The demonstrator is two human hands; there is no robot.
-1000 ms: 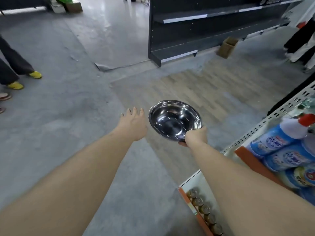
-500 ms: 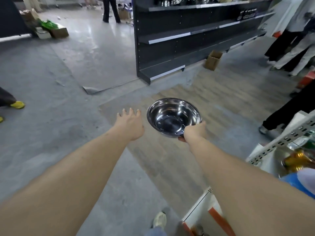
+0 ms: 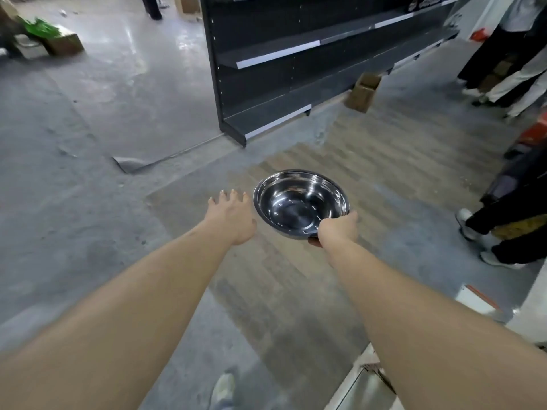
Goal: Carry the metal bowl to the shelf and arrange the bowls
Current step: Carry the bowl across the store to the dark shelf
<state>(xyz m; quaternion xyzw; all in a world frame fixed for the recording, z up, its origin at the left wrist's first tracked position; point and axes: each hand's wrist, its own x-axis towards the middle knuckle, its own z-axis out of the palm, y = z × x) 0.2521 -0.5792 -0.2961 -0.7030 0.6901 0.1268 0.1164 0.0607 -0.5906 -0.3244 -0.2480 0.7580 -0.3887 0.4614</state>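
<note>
Gripping the near rim of the metal bowl (image 3: 300, 204), the right hand (image 3: 338, 229) had its fingers curled shut around the edge, thumb on top, fingers tucked under the base. Bowl was held out in front at arm's length, mouth up, roughly level, nothing inside, shiny inner wall reflecting the room. Left hand (image 3: 231, 218) was stretched forward just beside the bowl's left edge, palm down, fingers spread wide and holding nothing; whether it touched the rim, could not tell. Dark shelf (image 3: 284, 54) stood further ahead, well apart from the bowl, its lower tiers visible and bare. A cardboard box (image 3: 362, 91) sat on the floor at the shelf's foot. Floor was grey concrete with a wood-pattern patch under the bowl. Another person's legs and white shoes (image 3: 470, 224) were at the right edge. The wearer's own shoe (image 3: 222, 390) showed at bottom
</note>
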